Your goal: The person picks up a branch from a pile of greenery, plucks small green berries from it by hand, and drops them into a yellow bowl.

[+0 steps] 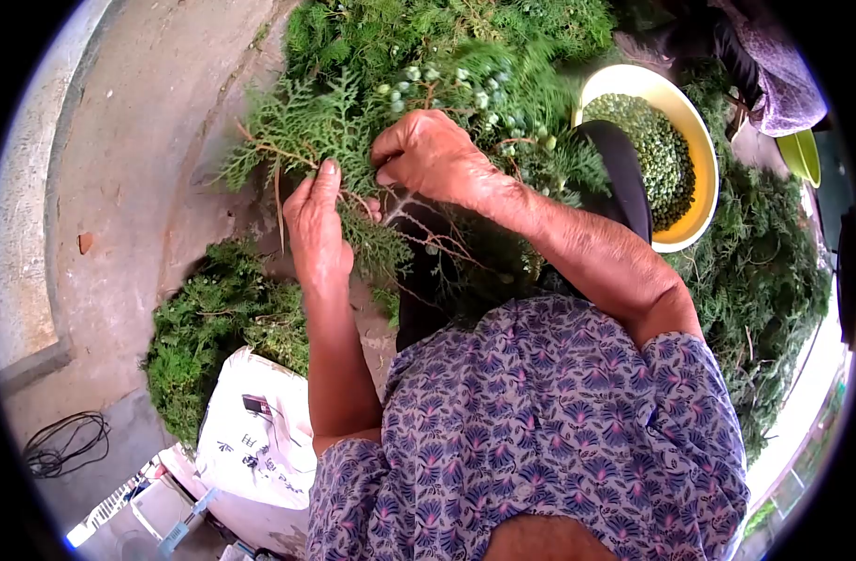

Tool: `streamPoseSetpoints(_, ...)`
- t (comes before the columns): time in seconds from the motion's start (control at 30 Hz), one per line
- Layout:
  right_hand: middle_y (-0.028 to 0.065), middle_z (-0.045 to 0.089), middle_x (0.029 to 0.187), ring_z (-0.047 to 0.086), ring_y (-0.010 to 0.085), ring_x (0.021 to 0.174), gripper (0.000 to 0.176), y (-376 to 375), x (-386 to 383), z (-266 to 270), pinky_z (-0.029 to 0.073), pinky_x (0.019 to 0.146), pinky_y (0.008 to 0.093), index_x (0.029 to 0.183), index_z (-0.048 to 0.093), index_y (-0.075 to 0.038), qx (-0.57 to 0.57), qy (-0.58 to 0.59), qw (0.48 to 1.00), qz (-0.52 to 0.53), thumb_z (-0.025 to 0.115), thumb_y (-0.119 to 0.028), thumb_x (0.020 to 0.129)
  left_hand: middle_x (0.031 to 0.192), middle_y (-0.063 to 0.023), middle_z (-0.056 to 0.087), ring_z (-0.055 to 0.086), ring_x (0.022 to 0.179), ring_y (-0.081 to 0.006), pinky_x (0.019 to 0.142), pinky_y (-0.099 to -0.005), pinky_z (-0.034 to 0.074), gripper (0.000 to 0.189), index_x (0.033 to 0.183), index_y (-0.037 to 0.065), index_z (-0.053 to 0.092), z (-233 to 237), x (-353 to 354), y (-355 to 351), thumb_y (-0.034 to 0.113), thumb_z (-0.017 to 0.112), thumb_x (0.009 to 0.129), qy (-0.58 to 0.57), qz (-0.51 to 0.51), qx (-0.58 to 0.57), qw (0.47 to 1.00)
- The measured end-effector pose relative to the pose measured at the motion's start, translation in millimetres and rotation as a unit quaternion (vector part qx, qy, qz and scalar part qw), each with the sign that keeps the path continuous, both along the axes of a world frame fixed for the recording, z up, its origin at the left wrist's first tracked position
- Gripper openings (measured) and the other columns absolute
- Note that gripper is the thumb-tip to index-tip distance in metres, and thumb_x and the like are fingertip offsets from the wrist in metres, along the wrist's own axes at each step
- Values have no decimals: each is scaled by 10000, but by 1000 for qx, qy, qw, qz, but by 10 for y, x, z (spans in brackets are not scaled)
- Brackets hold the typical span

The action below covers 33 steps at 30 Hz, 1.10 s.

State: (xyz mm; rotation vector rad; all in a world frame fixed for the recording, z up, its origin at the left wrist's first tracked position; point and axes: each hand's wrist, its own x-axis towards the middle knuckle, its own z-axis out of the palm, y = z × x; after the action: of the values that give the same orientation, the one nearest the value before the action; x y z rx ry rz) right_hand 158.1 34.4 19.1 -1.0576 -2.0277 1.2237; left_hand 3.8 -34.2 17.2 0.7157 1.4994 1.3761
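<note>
My left hand [316, 229] grips a green cypress-like sprig [302, 131] by its thin brown stem, thumb pointing up. My right hand [428, 154] is closed on the same sprig further along, fingers pinched among twigs that carry pale blue-green berries [465, 89]. Bare brown twigs hang below my right hand. A yellow bowl [704, 154] holding many small green berries sits to the right of my right forearm.
Heaps of cut green branches lie ahead [447, 28], at the right [774, 271] and at the lower left [208, 327]. A white printed bag [255, 439] and a black cable [64, 444] lie on the concrete floor. Another person's sleeve [783, 75] shows top right beside a green container [802, 154].
</note>
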Motion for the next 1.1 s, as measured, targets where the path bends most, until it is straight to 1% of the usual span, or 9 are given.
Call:
streamPoseSetpoints(0.2, 88, 669, 846, 610, 128, 606, 179, -7, 104, -263, 509, 585, 271, 938, 667, -26, 35, 23, 990, 134, 658, -66, 764, 783, -82, 591, 552, 559, -162, 498, -270, 470, 319, 919, -28, 572, -128, 200, -279, 288, 569, 882, 40, 95, -54, 993)
streamPoseSetpoints(0.33, 66, 650, 950, 555, 53, 570, 201, 65, 456, -234, 500, 537, 207, 1033, 643, -42, -188, 123, 973, 50, 608, -86, 840, 704, -75, 579, 552, 501, -180, 470, -289, 471, 289, 852, -6, 565, -245, 411, -254, 282, 578, 876, -82, 70, -48, 993)
streamPoseSetpoints(0.43, 59, 646, 845, 575, 67, 589, 197, 56, 642, -293, 517, 577, 209, 1045, 639, -42, -220, 278, 934, -48, 580, -72, 859, 709, -71, 573, 553, 492, -183, 461, -292, 471, 277, 855, 0, 569, -321, 442, -238, 276, 591, 870, -48, 89, -44, 994)
streamPoseSetpoints(0.6, 45, 660, 833, 571, 56, 613, 152, -161, 785, -245, 525, 604, 212, 980, 662, -61, -165, 196, 960, -111, 594, -69, 844, 766, -14, 550, 459, 715, -102, 611, -241, 408, 331, 907, -12, 603, -410, 401, -278, 312, 635, 845, 23, 143, -53, 988)
streamPoseSetpoints(0.8, 133, 618, 934, 613, 303, 857, 183, -374, 649, -473, 502, 741, 352, 909, 637, -3, 137, 76, 987, -35, 595, 40, 736, 704, 17, 528, 438, 626, -82, 573, -230, 382, 261, 824, 5, 621, -416, 301, -359, 264, 624, 859, 177, 81, -17, 981)
streamPoseSetpoints(0.9, 126, 611, 945, 602, 307, 877, 259, -332, 571, -486, 490, 753, 363, 948, 631, -21, 126, -9, 992, -7, 588, 44, 701, 734, -28, 558, 487, 677, -125, 606, -276, 406, 240, 829, 16, 622, -241, 273, -417, 254, 645, 830, 320, 3, -49, 946)
streamPoseSetpoints(0.97, 118, 611, 953, 600, 295, 888, 301, -314, 547, -489, 488, 758, 364, 976, 631, -36, 124, -69, 990, 10, 582, 42, 690, 774, -37, 594, 518, 775, -194, 681, -326, 413, 249, 819, 25, 635, -82, 335, -480, 265, 686, 773, 715, 19, 120, 688)
streamPoseSetpoints(1.0, 107, 590, 962, 596, 299, 877, 250, -277, 534, -531, 486, 739, 372, 970, 632, -40, 131, -74, 988, 20, 596, 2, 726, 821, -86, 615, 539, 819, -258, 704, -352, 431, 190, 797, 14, 638, 39, 439, -514, 183, 699, 736, 743, 59, 103, 659)
streamPoseSetpoints(1.1, 98, 569, 957, 591, 307, 854, 191, -232, 532, -548, 480, 719, 391, 951, 634, -43, 129, -81, 987, 40, 605, -29, 763, 864, -104, 615, 543, 828, -255, 726, -338, 435, 136, 825, 19, 643, 71, 496, -577, 81, 694, 716, 647, -79, 236, 721)
